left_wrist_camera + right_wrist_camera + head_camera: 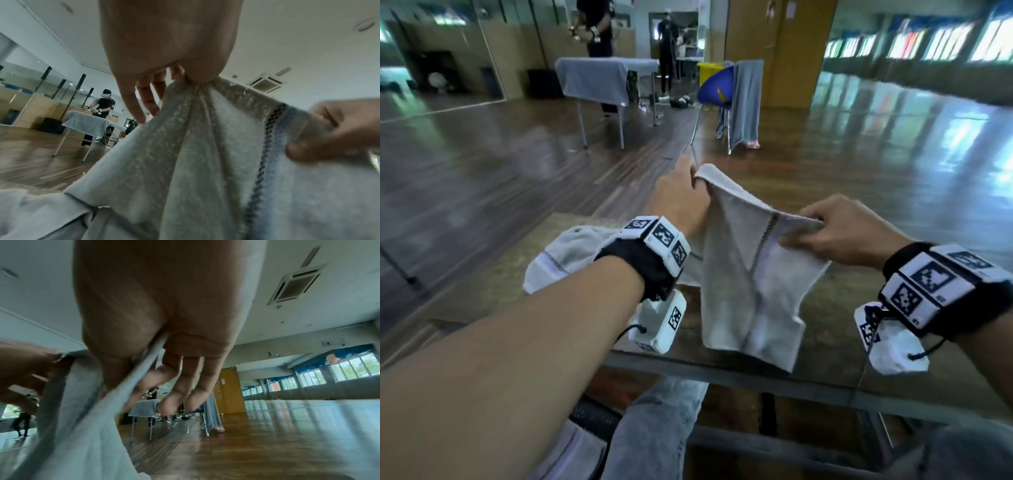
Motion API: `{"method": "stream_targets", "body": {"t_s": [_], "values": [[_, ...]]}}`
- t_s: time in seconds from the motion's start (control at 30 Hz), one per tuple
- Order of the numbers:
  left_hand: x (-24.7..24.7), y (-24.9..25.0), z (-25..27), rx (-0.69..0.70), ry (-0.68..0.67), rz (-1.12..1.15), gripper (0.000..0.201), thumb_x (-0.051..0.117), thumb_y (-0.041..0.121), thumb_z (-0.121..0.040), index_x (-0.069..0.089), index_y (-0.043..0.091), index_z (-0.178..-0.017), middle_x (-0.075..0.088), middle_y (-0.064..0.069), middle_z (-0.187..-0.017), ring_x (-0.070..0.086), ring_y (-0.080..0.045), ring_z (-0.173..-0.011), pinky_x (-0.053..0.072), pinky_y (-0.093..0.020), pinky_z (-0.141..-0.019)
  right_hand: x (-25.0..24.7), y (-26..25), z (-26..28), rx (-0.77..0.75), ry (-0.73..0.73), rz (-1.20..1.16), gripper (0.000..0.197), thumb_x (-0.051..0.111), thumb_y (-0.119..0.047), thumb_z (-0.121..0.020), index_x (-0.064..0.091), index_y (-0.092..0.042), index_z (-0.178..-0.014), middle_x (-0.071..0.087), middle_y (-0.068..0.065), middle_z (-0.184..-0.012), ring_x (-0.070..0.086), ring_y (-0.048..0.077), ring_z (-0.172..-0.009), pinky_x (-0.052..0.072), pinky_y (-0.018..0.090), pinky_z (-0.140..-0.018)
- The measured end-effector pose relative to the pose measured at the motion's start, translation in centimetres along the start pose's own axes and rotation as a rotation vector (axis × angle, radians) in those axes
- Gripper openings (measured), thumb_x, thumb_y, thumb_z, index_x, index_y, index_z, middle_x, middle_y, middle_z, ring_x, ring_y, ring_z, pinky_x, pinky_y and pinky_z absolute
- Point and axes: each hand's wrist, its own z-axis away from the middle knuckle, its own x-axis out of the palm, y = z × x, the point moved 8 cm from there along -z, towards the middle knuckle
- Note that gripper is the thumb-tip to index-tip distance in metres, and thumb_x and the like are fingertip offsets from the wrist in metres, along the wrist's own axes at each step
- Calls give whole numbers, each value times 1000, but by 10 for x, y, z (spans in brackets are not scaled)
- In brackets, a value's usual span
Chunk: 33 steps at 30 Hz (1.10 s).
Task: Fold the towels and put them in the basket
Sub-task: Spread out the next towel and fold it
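A pale grey towel [743,281] with a dark stitched band hangs in the air above the glass table [825,370], its lower edge near the table's front. My left hand [681,198] pinches its far top corner. My right hand [849,233] pinches the top edge by the stitched band, to the right. In the left wrist view the towel [195,154] drapes down from the left hand's pinch [191,78]. In the right wrist view thumb and forefinger [144,353] clamp the towel's edge [82,426]. A second crumpled towel [565,253] lies on the table behind my left wrist. No basket shows.
A cloth-covered folding table [602,78] with a person [595,27] behind it stands across the wooden floor. A blue chair [715,89] with a grey cloth draped beside it stands farther right. My knees in jeans [654,428] show under the glass.
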Motion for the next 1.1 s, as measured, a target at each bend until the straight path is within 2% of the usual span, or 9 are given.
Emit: {"method": "stream_targets", "body": {"t_s": [0.13,0.33,0.53,0.63,0.7,0.77,0.87,0.93,1.1], "values": [[13,16,5,-40,-118,-185,33,47,28,-96,50,10,-124,59,-18,-115,54,-39,-102,40,-40,-80,-22,30,20,59,125,-114,24,74,-36,-87,71,-22,-68,66,-8,-64,59,14,-67,46,32,-62],[74,88,62,340,-551,-128,56,63,67,-64,52,43,-113,53,-4,-107,59,-27,-100,53,-44,-87,-27,12,46,-55,305,-383,10,79,-28,-78,73,-20,-76,72,-1,-72,63,12,-70,51,36,-65],[62,115,67,331,-394,122,8,62,21,-73,68,25,-76,71,1,-69,70,-25,-78,54,-34,-66,-25,13,68,-37,519,-642,32,83,-44,-77,68,-18,-90,73,4,-83,67,15,-77,55,32,-68],[44,108,56,234,-273,139,18,57,19,-83,64,16,-67,68,0,-68,67,-30,-78,52,-36,-66,-2,24,74,51,320,-706,50,77,-58,-70,69,-16,-96,74,0,-85,69,14,-77,57,27,-64],[31,102,47,188,-197,120,26,54,22,-88,59,12,-65,63,-2,-65,65,-31,-76,48,-36,-62,17,33,75,96,161,-520,36,76,-46,-85,72,-11,-86,74,11,-80,69,32,-76,56,46,-66],[20,90,40,160,-148,63,35,52,21,-92,52,15,-57,56,2,-58,64,-32,-73,42,-34,-57,21,43,75,138,167,-328,30,64,-30,-96,66,-11,-74,68,13,-71,63,36,-70,49,46,-58],[8,55,34,71,-84,-112,15,53,26,-96,66,19,-92,68,-7,-87,66,-34,-91,50,-38,-72,13,47,71,172,303,-294,35,56,-26,-98,55,-15,-66,55,-2,-57,52,21,-60,37,33,-54],[5,32,38,30,-54,-203,44,63,28,-90,51,17,-131,60,-13,-119,59,-32,-109,50,-42,-91,10,38,64,122,341,-327,30,56,-25,-97,58,-17,-69,58,-4,-59,54,19,-61,41,33,-56],[44,36,67,431,-262,-201,56,70,43,-80,50,37,-133,48,4,-130,43,-10,-113,31,-37,-100,27,-15,50,-141,203,-305,17,60,-22,-94,75,-30,-90,75,-10,-83,68,11,-83,55,37,-75]]}}
